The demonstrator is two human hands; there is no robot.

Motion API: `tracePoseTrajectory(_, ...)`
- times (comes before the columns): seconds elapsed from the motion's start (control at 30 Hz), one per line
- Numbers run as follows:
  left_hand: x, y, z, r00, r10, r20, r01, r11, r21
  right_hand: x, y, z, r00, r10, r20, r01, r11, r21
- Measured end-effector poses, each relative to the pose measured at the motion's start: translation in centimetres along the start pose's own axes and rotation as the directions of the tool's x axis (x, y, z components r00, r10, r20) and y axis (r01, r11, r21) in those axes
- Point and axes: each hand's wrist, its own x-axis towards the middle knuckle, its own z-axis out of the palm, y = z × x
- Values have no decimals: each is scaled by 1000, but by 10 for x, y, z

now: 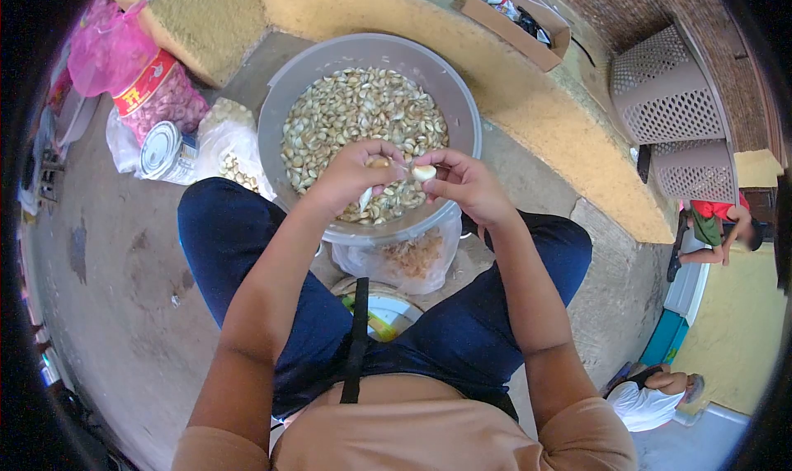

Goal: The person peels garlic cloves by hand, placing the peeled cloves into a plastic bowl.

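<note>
A big grey basin [276, 141] full of garlic cloves [363, 108] stands between my knees. Over its near half, both my hands are close together. My right hand [472, 192] pinches a pale garlic clove [424, 173] between thumb and fingers. Curled fingers of my left hand [351, 178] hold a few garlic cloves; one white clove [365, 197] sticks out below them, and the fingertips reach toward the right hand's clove.
Below the basin lies a clear plastic bag [404, 265] with brown skins. To the left are a pink mesh sack [165, 91], a tin can [167, 151] and a bag of cloves [239, 174]. A carton [518, 25] sits on the ledge. Two people are at far right.
</note>
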Motion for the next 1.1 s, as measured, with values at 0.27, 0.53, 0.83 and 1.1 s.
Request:
tracePoseTrajectory(0.27,-1,0,14,918,393,-47,-315,797,515,0,0,1,998,39,-55,-42,998,-57)
tracePoseTrajectory(0.53,0,-5,15,924,370,-99,-220,724,654,4,9,-2,994,15,-106,-40,970,-241)
tracePoseTrajectory(0.83,2,-15,19,939,327,-105,-194,758,623,6,18,9,982,-109,-153,63,958,-278)
tracePoseTrajectory(1.1,0,-11,26,950,222,-221,-28,762,647,13,35,14,934,-287,-211,193,906,-377)
